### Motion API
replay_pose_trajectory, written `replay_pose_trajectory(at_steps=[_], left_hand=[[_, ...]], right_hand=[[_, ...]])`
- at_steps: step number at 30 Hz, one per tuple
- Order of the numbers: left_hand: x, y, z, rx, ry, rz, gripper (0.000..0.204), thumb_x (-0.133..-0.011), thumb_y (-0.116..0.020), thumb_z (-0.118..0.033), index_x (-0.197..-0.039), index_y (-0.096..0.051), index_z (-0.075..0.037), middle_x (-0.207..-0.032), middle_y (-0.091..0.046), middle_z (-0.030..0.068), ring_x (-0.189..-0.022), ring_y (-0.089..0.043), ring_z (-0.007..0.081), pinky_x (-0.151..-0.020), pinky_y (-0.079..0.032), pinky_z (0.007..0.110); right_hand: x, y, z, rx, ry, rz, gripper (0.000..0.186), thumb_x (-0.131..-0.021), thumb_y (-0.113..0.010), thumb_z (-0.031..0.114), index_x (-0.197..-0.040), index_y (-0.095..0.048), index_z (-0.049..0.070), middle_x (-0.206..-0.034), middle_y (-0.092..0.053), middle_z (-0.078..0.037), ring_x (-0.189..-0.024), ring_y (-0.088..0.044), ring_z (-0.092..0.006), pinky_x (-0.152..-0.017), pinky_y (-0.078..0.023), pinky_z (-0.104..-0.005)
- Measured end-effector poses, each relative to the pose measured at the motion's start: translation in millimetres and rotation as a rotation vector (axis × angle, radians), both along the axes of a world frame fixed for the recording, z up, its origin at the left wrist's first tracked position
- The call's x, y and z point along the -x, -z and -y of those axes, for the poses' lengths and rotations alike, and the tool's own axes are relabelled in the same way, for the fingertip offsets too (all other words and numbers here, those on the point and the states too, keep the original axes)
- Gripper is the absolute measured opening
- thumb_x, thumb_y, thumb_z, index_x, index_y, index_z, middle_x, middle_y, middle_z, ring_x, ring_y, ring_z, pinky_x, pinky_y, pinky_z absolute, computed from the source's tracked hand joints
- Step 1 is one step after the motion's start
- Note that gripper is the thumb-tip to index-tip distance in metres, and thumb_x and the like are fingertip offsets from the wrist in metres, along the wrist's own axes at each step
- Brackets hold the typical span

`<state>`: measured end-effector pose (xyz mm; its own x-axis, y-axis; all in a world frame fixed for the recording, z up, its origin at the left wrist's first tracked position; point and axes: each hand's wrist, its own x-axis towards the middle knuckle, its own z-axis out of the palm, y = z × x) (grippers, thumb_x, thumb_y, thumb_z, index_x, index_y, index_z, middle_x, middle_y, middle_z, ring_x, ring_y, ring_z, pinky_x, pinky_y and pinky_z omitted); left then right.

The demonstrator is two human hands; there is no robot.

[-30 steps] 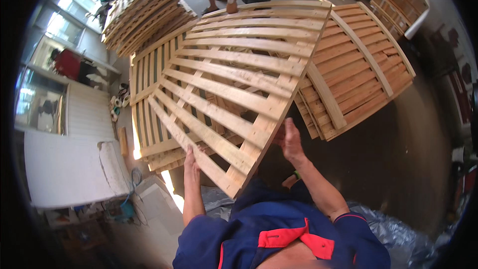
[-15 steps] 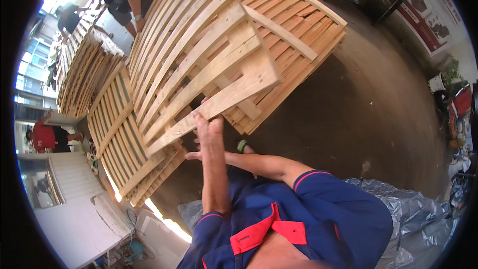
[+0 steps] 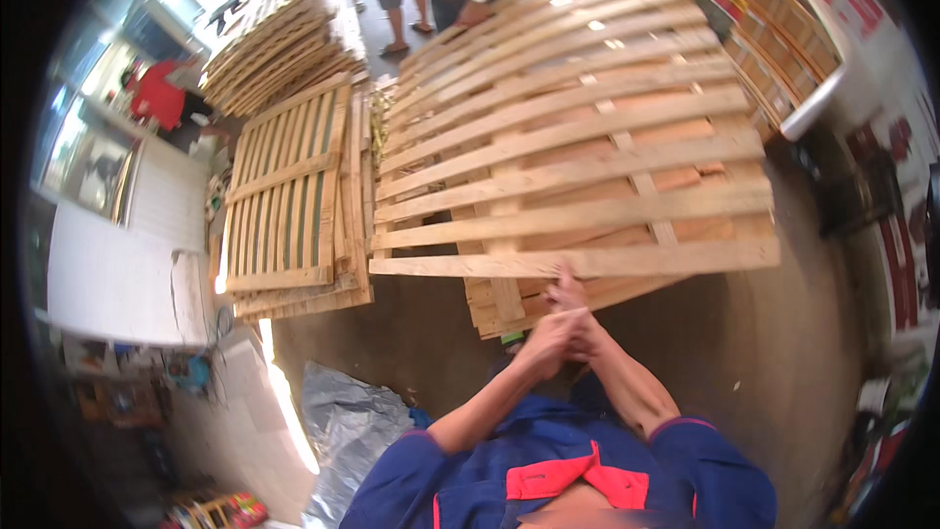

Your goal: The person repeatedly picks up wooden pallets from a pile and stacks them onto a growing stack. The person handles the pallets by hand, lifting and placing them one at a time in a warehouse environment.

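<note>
A large slatted wooden pallet [image 3: 587, 152] lies tilted over a stack of similar wooden pallets [image 3: 504, 309]. My right hand [image 3: 566, 294] is at the middle of its near edge, with fingers closed at the front slat. Just below, my left hand [image 3: 554, 338] is curled close against my right wrist, and its fingers are partly blurred. What it holds, if anything, is hidden. At the far edge of the pallet, another person's hand [image 3: 477, 12] with a wristband rests on the slats.
Another pallet stack [image 3: 284, 176] stands to the left, with a taller one [image 3: 269, 54] behind it. Grey plastic sheeting [image 3: 352, 421] lies on the floor at lower left. A wooden crate [image 3: 783, 44] stands at the far right. A person in red [image 3: 157, 96] is at the far left.
The pallet has swung from steeply slanted to nearly level across the view, over the stack. My hands have moved right along its near edge and come together. The view has turned.
</note>
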<state>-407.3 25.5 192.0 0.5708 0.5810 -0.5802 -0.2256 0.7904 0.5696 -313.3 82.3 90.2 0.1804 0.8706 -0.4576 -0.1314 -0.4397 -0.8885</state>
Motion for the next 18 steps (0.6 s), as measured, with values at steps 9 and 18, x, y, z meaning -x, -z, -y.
replay_pose_trajectory(at_steps=[9, 18], left_hand=[[59.9, 153.6, -86.2, 0.244, -1.079, 0.075, 0.092, -0.078, -0.039, -0.083, -0.139, -0.038, -0.015, -0.135, -0.046, 0.0131, -0.118, -0.047, 0.0313, -0.096, -0.039, 0.055], [17.1, 108.5, -79.9, 0.092, -1.132, -0.211, 0.08, -0.087, -0.027, -0.075, -0.144, -0.032, -0.018, -0.145, -0.039, 0.0097, -0.13, -0.041, 0.0344, -0.1, -0.043, 0.058]], right_hand=[[-207.4, -6.2, 40.2, 0.167, 0.643, -0.579, 0.037, -0.095, -0.049, 0.052, -0.1, -0.052, 0.015, -0.069, -0.045, 0.003, -0.043, -0.027, -0.008, -0.043, -0.031, -0.025], [-249.6, 79.9, -1.6, 0.363, 0.644, -0.61, 0.037, -0.095, -0.048, 0.053, -0.1, -0.049, 0.017, -0.063, -0.037, 0.003, -0.043, -0.031, -0.0092, -0.042, -0.036, -0.0281]])
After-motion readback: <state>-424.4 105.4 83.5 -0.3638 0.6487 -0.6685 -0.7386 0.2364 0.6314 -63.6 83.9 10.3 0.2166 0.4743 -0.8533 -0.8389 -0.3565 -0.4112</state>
